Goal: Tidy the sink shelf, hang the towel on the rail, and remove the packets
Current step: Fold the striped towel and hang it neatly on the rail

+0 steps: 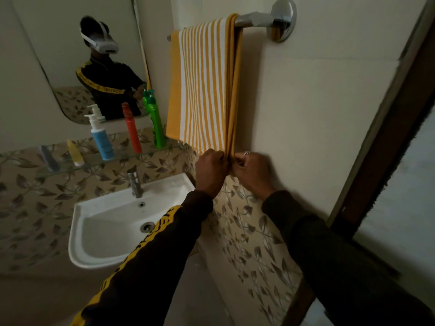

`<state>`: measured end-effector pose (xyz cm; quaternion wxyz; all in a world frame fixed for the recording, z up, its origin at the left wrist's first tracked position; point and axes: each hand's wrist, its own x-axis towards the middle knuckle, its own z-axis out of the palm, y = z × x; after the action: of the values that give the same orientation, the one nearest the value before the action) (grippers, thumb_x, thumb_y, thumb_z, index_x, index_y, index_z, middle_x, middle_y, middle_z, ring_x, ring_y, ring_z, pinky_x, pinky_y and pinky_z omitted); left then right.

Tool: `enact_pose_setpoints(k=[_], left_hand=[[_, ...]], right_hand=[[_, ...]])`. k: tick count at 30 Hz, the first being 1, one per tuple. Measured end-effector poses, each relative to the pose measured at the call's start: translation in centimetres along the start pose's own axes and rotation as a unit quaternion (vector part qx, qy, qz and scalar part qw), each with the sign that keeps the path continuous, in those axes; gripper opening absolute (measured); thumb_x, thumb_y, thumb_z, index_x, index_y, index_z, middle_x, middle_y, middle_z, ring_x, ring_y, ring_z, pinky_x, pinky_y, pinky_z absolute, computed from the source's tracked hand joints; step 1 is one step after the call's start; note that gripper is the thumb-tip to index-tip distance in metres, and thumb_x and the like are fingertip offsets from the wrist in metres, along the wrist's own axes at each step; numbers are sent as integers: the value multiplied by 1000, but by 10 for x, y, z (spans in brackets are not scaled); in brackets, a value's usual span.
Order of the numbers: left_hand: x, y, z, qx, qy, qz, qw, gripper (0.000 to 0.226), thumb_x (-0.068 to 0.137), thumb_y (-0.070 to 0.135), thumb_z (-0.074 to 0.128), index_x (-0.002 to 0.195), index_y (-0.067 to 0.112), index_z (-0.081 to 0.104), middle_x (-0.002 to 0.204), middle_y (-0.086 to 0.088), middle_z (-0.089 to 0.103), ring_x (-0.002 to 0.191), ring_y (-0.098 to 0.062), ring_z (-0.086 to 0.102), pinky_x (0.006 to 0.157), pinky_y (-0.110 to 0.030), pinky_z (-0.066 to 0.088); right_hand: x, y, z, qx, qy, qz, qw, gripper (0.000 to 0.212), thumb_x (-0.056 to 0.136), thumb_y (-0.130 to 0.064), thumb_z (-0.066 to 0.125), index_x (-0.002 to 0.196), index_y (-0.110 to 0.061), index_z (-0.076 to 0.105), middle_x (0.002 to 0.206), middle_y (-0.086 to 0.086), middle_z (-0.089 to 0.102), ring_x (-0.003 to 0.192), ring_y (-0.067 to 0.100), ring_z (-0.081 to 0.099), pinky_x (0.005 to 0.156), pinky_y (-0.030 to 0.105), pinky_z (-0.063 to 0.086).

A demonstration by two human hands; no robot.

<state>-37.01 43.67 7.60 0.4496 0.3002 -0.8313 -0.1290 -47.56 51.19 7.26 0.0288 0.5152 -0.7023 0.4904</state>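
Two hands meet at the bottom edge of the towel [207, 85], which hangs over the rail [255, 20] on the wall right of the sink [113, 222]. Its long axis runs straight down from the rail, with the lower hem pointing at the floor. The left hand [210, 170] curls its fingers round the hem, and the right hand [253, 171], with a ring on one finger, pinches the same folded edge just beside it. The two hands nearly touch.

Yellow and white stripes run down the length of the towel, with a plain yellow band along its left side. It is folded in several layers, which show as yellow edges stacked along its right side.

Left of the towel, the glass shelf [98, 161] above the sink carries a green bottle [157, 123], a red bottle [131, 129], a white and blue pump bottle [100, 137], a yellow tube [74, 152] and a dark tube [49, 158]. The green bottle stands just beside the towel's left edge. A tap [135, 184] rises behind the basin. The mirror [70, 55] above the shelf reflects the person in a dark jacket with a yellow band. A dark door frame [386, 128] slants along the right.
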Motion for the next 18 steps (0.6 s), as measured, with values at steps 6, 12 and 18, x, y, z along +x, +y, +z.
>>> enact_pose_setpoints(k=[6, 12, 18], left_hand=[[-13, -15, 13, -32, -20, 15, 999, 16, 83, 24, 68, 95, 15, 71, 90, -2, 66, 72, -15, 61, 62, -34, 53], [-26, -25, 18, -28, -53, 46, 997, 41, 79, 52, 66, 111, 27, 67, 98, 9, 61, 73, -2, 56, 61, -23, 49], [3, -30, 2, -203, 23, 33, 978, 35, 89, 32, 67, 121, 21, 61, 100, 4, 61, 82, -3, 61, 65, -17, 51]], right_hand=[[10, -19, 8, -29, 95, 39, 994, 61, 70, -80, 63, 91, -23, 71, 63, -14, 63, 58, -2, 62, 54, 21, 49], [19, -21, 9, -150, 119, 47, 980, 44, 90, -59, 59, 83, -17, 68, 67, -6, 61, 66, 16, 66, 53, 19, 38], [23, -26, 1, -187, 81, 52, 978, 37, 95, -47, 60, 73, -18, 66, 67, -2, 65, 65, 18, 64, 66, 34, 54]])
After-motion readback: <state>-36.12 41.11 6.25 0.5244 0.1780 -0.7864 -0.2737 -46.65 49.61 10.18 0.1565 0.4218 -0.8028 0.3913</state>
